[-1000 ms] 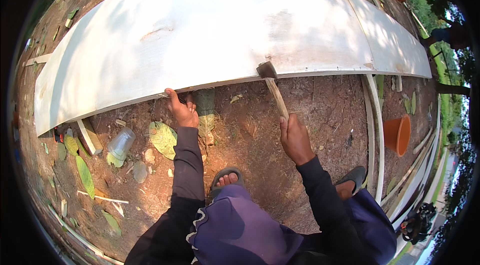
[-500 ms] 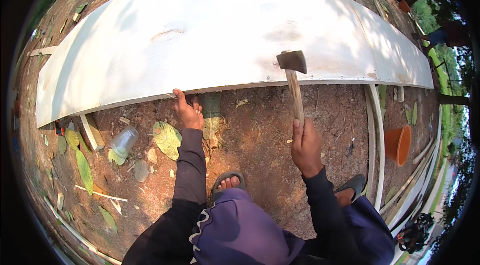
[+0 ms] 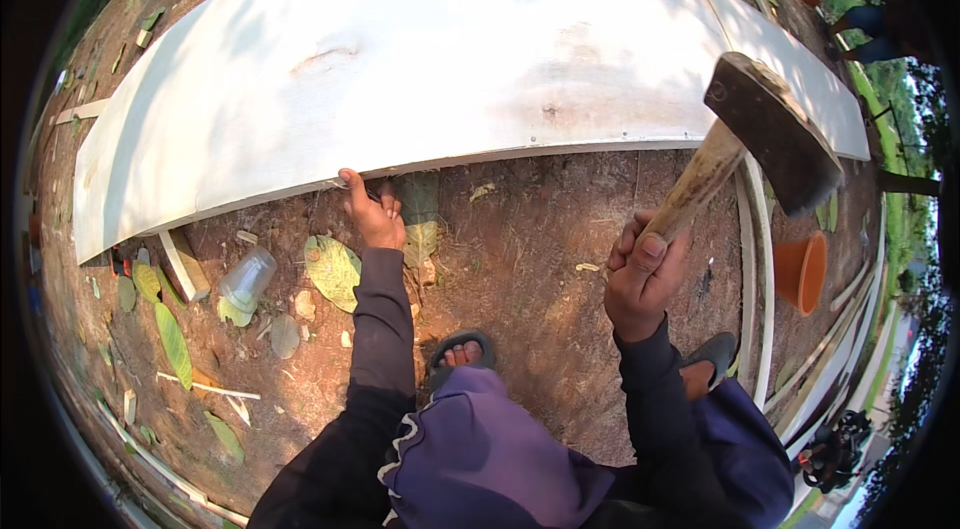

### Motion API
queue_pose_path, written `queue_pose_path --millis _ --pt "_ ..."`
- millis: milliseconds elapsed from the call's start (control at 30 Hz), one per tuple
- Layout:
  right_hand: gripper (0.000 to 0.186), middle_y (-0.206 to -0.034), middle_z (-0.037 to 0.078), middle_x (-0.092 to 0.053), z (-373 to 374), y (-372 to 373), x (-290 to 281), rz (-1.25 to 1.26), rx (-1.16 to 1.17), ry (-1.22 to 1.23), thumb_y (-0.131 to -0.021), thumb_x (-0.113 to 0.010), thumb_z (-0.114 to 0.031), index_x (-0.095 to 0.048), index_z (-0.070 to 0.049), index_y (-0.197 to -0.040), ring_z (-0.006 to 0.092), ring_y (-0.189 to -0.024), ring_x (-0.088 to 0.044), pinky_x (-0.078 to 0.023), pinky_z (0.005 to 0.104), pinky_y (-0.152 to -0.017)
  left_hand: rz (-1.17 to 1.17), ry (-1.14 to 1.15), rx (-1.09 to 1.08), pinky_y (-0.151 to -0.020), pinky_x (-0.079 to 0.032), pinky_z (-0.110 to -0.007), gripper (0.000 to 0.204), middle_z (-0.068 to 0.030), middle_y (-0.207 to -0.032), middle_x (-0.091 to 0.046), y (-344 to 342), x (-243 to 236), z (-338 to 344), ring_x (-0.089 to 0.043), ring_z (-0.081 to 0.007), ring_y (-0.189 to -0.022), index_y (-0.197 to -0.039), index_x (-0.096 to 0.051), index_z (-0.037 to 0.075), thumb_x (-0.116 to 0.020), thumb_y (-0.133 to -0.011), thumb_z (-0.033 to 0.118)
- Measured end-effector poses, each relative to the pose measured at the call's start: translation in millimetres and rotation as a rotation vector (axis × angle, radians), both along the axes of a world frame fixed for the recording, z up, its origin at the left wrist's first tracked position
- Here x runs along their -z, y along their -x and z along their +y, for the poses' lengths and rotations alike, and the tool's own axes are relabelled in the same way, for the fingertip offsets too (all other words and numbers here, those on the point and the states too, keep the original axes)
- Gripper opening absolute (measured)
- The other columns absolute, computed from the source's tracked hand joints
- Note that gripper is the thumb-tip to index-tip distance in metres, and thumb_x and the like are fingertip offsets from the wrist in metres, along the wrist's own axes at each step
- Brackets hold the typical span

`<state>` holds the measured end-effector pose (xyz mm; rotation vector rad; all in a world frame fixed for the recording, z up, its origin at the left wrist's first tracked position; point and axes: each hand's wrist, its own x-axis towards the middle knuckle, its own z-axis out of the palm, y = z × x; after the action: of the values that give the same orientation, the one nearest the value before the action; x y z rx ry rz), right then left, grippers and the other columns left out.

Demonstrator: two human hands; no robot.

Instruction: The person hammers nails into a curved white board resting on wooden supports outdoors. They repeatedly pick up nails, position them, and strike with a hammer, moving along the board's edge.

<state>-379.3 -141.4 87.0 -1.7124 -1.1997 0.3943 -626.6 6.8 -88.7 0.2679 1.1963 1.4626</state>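
Note:
My right hand [image 3: 648, 274] is wrapped round the wooden handle of a hatchet [image 3: 770, 124]. Its dark metal head is raised, tilted to the right, in front of the right part of a long white board [image 3: 400, 59]. Along the board's near edge sit small nail heads [image 3: 533, 140]. My left hand [image 3: 375, 214] is at that same edge, left of the middle, thumb up against it and fingers curled; the board partly hides where they grip.
Light wooden strips [image 3: 752, 269] lie on the ground at right, beside an orange pot [image 3: 800, 272]. A clear plastic cup [image 3: 247, 274] and dry leaves [image 3: 333, 272] lie at left. A wooden block [image 3: 185, 264] props the board. Another person's legs [image 3: 870, 34] show at far right.
My right hand has lifted the hatchet up and to the right, away from the board's near edge, and its head has turned. My left hand has stayed at the edge.

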Motion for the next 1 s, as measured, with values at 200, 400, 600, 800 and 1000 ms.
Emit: queue_pose_path --millis 200,400,600,800,1000 --pt "0.037 -0.063 0.015 -0.055 -12.4 -8.4 61.3 -0.226 -0.152 0.595 -0.110 -0.046 -0.034 -0.055 0.001 -0.103 0.0266 -0.053 -0.057 -0.043 0.0423 -0.052 0.010 -0.029 0.026 -0.042 -0.026 -0.026 0.063 0.0018 -0.074 -0.040 -7.6 -9.9 10.7 -0.034 -0.0077 -0.044 -0.097 -0.041 0.012 -0.061 -0.092 0.071" --pt "0.031 -0.066 0.022 -0.058 -8.5 14.4 26.9 -0.130 -0.020 0.267 -0.109 -0.048 -0.028 -0.055 0.002 -0.102 0.0433 -0.057 -0.058 -0.044 0.0497 -0.055 0.035 -0.002 0.007 -0.042 -0.027 -0.028 0.065 0.0030 -0.070 -0.030 -4.6 -7.7 2.3 -0.031 -0.0088 -0.044 -0.089 -0.035 0.013 -0.061 -0.091 0.073" --pt "0.033 -0.064 0.023 -0.059 -1.0 -7.5 55.8 -0.353 -0.088 0.556 -0.108 -0.050 -0.030 -0.051 0.000 -0.093 0.0436 -0.059 -0.062 -0.048 0.0536 -0.056 0.037 -0.015 0.039 -0.042 -0.027 -0.027 0.073 0.0020 -0.077 -0.035 -1.6 0.7 4.2 -0.031 -0.0076 -0.044 -0.107 -0.043 0.007 -0.060 -0.089 0.076" --pt "0.034 -0.062 0.021 -0.057 1.6 -24.1 47.8 -0.237 -0.049 0.520 -0.109 -0.048 -0.030 -0.051 0.001 -0.095 0.0413 -0.057 -0.061 -0.046 0.0521 -0.054 0.041 -0.003 0.050 -0.042 -0.027 -0.026 0.096 -0.0014 -0.089 -0.044 -5.0 -1.7 2.4 -0.032 -0.0072 -0.046 -0.141 -0.037 0.002 -0.061 -0.087 0.077" --pt "0.033 -0.062 0.021 -0.057 -13.9 -45.9 47.8 -0.197 0.259 0.346 -0.109 -0.049 -0.028 -0.052 0.000 -0.093 0.0404 -0.055 -0.060 -0.043 0.0499 -0.051 0.030 0.010 0.020 -0.042 -0.026 -0.025 0.097 -0.0044 -0.098 -0.051 -1.5 7.1 4.0 -0.034 -0.0073 -0.048 -0.143 -0.038 0.004 -0.062 -0.086 0.078"
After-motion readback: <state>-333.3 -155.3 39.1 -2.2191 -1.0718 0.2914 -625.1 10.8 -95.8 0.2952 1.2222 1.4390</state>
